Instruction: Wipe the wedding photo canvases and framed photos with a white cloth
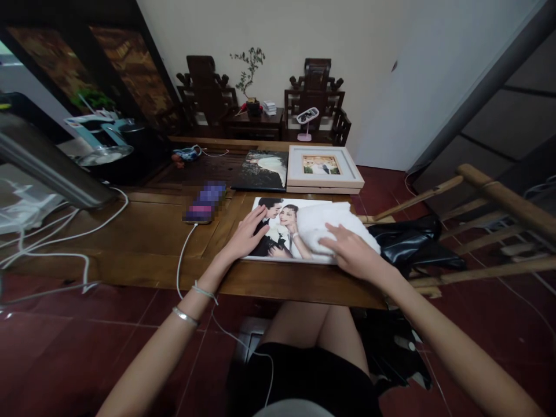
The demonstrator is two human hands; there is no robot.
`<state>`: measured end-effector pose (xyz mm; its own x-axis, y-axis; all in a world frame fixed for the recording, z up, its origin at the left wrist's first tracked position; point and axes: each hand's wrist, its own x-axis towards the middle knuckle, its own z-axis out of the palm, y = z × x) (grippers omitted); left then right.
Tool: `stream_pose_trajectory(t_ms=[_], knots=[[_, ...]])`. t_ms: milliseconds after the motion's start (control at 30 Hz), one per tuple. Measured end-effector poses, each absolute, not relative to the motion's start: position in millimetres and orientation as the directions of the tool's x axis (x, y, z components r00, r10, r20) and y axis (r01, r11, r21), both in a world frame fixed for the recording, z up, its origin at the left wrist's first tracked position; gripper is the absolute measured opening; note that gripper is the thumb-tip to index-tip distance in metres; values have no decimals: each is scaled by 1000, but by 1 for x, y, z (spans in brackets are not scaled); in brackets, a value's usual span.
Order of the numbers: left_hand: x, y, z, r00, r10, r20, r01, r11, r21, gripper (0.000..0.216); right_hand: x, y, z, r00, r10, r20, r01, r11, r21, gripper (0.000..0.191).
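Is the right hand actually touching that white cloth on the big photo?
Touching. The head view shows the right hand lying flat on the white cloth, fingers on its folds, with no gap between them.

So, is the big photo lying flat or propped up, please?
Flat: the photo lies face up on the table, left hand resting on it.

You can't read the phone (205,204): its screen is blurred. Your right hand (354,255) and the white cloth (330,223) hide the right half of the photo print (273,234) at the counter's (143,237) near edge.
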<state>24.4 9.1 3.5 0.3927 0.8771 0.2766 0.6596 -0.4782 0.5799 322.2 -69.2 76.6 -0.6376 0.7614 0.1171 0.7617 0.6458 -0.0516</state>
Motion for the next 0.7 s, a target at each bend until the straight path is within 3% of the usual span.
stream_pose_trajectory(t_ms=[333, 533, 700], knots=[[23, 9, 5, 392, 881, 266, 653, -469, 595, 54, 322, 21, 74, -553, 821, 143, 832, 551, 58, 55], [26, 7, 7, 369, 890, 269, 658, -454, 601, 54, 322, -38, 60, -606, 780, 157, 792, 610, 24, 57], [32, -1, 17, 275, 878, 392, 630, -473, 616, 49, 321, -112, 61, -675, 725, 140, 727, 685, -42, 59]])
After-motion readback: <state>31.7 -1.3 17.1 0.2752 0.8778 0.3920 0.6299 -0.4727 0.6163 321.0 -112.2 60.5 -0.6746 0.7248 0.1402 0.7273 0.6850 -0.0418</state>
